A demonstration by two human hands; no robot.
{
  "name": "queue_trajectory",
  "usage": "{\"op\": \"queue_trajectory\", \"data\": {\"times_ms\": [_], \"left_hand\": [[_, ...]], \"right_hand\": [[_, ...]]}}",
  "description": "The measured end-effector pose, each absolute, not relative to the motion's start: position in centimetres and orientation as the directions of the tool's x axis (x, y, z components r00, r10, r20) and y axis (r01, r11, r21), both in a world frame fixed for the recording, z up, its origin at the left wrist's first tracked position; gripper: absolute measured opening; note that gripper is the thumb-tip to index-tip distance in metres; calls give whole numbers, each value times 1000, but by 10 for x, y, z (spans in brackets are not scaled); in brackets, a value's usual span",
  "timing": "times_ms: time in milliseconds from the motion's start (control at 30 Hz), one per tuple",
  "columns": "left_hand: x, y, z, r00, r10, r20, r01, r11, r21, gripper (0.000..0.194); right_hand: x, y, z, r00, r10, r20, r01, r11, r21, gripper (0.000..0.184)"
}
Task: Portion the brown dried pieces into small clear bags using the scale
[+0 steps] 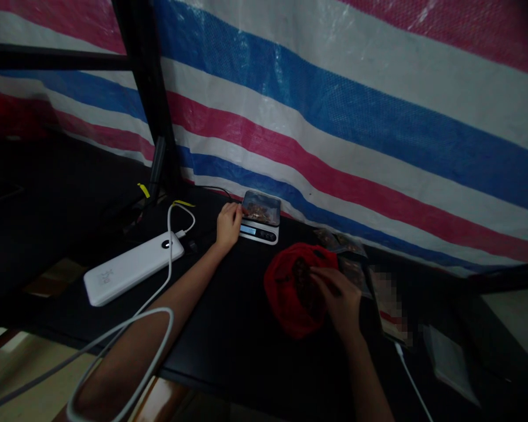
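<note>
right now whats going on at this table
A person is working at a black table with both bare hands. The left hand rests against the side of a digital kitchen scale, which has a clear container of brown pieces on top. The right hand is at the opening of a red bag, fingers among dark pieces. A white power bank with a cable lies to the left, and a striped tarp hangs behind.
</note>
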State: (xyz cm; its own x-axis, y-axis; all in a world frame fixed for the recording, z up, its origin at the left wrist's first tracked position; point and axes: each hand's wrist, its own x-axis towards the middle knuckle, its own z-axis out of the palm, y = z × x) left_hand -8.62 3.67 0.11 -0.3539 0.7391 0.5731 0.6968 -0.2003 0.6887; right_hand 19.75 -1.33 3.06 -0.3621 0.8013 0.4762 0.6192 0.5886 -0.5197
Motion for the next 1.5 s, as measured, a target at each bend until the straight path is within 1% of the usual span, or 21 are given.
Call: {"op": "queue_trajectory", "data": {"times_ms": [133, 233, 333, 433, 500, 600, 733, 900, 1033, 1100, 1133, 1233, 1300, 1400, 1467, 1500], "left_hand": [[-87, 37, 1, -345, 742, 575, 698, -206, 685, 37], [-87, 37, 0, -346, 742, 574, 695, -208, 688, 37], [-86, 37, 0, -360, 736, 573, 688, -205, 696, 38], [-85, 36, 0, -367, 734, 572, 680, -208, 703, 38], [-86, 36, 1, -360, 738, 571, 676, -215, 705, 38], [-87, 36, 2, -349, 744, 570, 676, -221, 703, 38], [-86, 36, 2, -351, 743, 571, 676, -221, 703, 37], [-85, 35, 0, -303, 764, 569, 699, -228, 678, 34], [-82, 32, 3, -281, 733, 620, 725, -262, 637, 25], [-77, 30, 6, -245, 714, 656, 747, -292, 597, 16], [-73, 29, 8, -218, 710, 670, 766, -300, 568, 16], [-60, 32, 11, -116, 727, 677, 854, -275, 442, 32], [-53, 38, 10, -29, 745, 666, 912, -253, 323, 37], [-48, 51, 7, 131, 761, 635, 949, -282, 143, 31], [-50, 59, 6, 191, 759, 623, 948, -307, 83, 26], [-52, 61, 7, 195, 754, 627, 947, -311, 79, 25]], "right_hand": [[195, -11, 25, -376, 789, 487, 593, 608, -528, 12], [198, -11, 25, -338, 821, 460, 590, 566, -576, 11], [205, -12, 26, -272, 854, 444, 585, 513, -628, 10], [209, -11, 26, -164, 863, 479, 561, 480, -674, 9], [208, -11, 25, -120, 862, 492, 538, 473, -698, 8], [202, -13, 24, -162, 869, 467, 504, 479, -719, 7], [196, -16, 24, -218, 879, 423, 483, 474, -736, 9], [197, -19, 28, -199, 920, 338, 417, 392, -820, 21], [200, -17, 27, -172, 917, 359, 343, 397, -851, 24], [201, -16, 26, -155, 923, 351, 313, 383, -869, 25], [201, -15, 26, -148, 926, 346, 296, 376, -878, 25], [200, -13, 25, -151, 932, 330, 229, 358, -905, 26], [200, -11, 23, -165, 937, 309, 178, 336, -925, 28], [199, -9, 21, -160, 949, 270, 128, 292, -948, 29], [198, -8, 20, -155, 952, 262, 114, 281, -953, 29], [198, -8, 19, -160, 952, 260, 113, 280, -953, 29]]}}
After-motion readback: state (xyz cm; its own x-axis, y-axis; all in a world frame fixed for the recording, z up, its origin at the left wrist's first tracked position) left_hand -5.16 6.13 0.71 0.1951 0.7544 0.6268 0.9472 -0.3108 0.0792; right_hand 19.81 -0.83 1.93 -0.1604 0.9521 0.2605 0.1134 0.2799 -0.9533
